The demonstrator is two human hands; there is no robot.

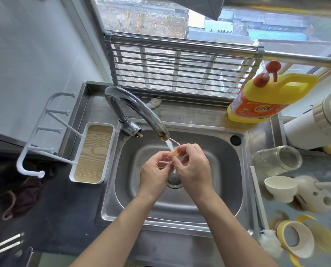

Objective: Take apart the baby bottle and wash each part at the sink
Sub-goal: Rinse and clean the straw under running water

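Observation:
Over the steel sink (pixel 226 170), both hands hold a small yellow bottle part (pixel 173 152) with a thin clear straw under the running water from the chrome faucet (pixel 139 110). My left hand (pixel 154 175) pinches it from the left and my right hand (pixel 193 168) pinches it from the right. On the counter to the right lie the clear bottle body (pixel 278 159) on its side, a cream cap (pixel 280 187), a cream brush holder (pixel 313 197), and the yellow-handled collar ring (pixel 297 241).
A yellow dish-soap jug (pixel 266 99) with a red pump stands at the back right. A white bottle brush (pixel 264 220) lies along the sink's right edge. A white tray with wooden base (pixel 93 153) and a hook rack (pixel 45 132) sit left.

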